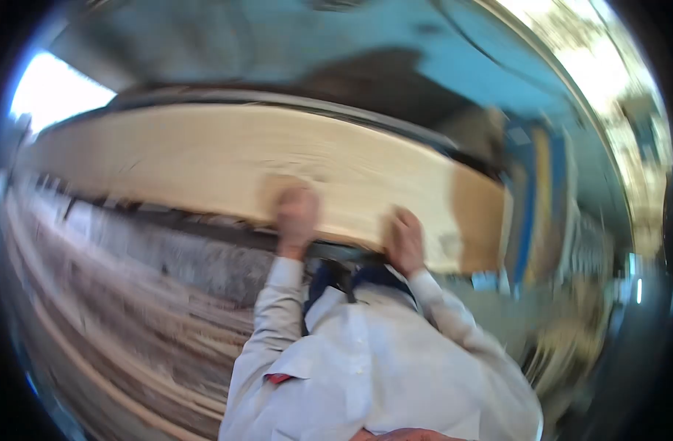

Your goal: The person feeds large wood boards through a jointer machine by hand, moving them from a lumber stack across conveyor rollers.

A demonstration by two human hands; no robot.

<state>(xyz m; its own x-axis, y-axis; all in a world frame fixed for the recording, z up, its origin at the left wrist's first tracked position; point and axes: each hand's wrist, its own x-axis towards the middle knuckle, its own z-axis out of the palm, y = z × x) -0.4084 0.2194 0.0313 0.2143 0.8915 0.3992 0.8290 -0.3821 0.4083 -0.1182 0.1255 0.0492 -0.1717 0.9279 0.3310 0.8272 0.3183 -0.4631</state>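
A long pale wooden board point(351, 169) stretches across the view in front of my body, with a darker brown section point(480, 220) towards its right end. My left hand point(297, 213) is over the board's near edge, left of the middle. Motion smears its fingers, and whether it holds anything is unclear. To the right, my right hand point(404, 239) is at the same near edge with its fingers curled in. Whatever is inside those fingers is hidden.
Long wooden strips point(152, 345) lie at the lower left beside a rough grey surface point(204, 257). Beyond the board is a large blue surface point(483, 59). A blue and yellow object point(535, 198) stands at the board's right end.
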